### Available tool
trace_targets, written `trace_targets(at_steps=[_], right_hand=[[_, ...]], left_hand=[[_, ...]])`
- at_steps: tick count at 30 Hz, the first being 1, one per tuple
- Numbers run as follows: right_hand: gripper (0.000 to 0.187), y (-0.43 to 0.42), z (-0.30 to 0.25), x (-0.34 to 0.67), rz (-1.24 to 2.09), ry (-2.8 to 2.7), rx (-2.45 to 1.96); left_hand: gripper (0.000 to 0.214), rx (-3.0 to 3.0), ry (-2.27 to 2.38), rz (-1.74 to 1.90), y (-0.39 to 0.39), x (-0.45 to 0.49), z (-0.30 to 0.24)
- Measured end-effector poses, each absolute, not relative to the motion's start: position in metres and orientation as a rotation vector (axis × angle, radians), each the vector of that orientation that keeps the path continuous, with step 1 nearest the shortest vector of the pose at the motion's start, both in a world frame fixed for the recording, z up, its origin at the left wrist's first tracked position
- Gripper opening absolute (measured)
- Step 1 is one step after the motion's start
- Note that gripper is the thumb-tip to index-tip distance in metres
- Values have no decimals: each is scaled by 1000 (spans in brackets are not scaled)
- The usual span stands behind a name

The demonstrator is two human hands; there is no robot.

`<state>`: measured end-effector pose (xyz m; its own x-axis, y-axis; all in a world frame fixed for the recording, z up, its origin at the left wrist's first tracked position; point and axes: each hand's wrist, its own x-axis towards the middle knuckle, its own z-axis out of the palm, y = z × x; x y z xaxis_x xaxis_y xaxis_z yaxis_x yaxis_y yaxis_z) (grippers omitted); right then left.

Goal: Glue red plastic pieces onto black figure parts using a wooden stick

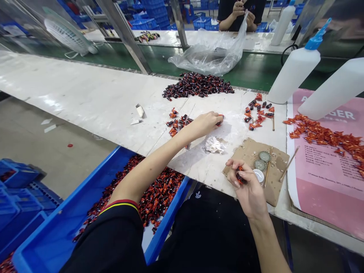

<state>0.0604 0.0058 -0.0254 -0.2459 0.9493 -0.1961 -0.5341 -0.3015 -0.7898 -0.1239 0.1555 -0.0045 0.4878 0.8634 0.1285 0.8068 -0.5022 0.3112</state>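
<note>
My left hand (207,124) reaches over the white table, fingers closed around a small orange-and-black part (220,120), mostly hidden. My right hand (248,185) is near the front edge, palm up, with another orange-and-black part (241,175) gripped in its curled fingers. Beside my left forearm lies a loose group of orange-and-black parts (182,122). A heap of dark tubular pieces (199,85) sits at the back. A crumpled white tissue (214,145) is just below my left hand. Next to my right hand lies cardboard (247,151) with bottle caps (264,156) and a thin stick (268,167).
A blue bin (93,191) full of parts stands below the table at left. White squeeze bottles (295,74) and orange pieces (327,132) on a pink sheet (315,170) are at right. A clear plastic bag (210,57) lies behind; a person (240,15) works opposite.
</note>
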Motion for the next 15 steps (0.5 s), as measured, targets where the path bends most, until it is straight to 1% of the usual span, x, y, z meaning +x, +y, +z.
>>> trace_targets(at_steps=[3,5,6,8,10,15], right_hand=[[22,7,-26,61,1663,-793,-896],[29,9,-28,62,1567,-857,-998],[31,10,-29,62,1517,-895,-1046],[28,12,-30,63,1411,-1005,-1118],[23,13,-30,63,1293,-1145,-1146],[10,12,-25,60,1043,-1333,-1133]], left_hand=[[17,2465,1383,511,144,-122,0],[20,2311,1291,684,123,-119,5],[21,2125,1200,823,109,-118,7],[21,1739,1026,974,82,-115,10],[18,1495,909,989,59,-112,10],[15,1348,737,966,37,-108,7]])
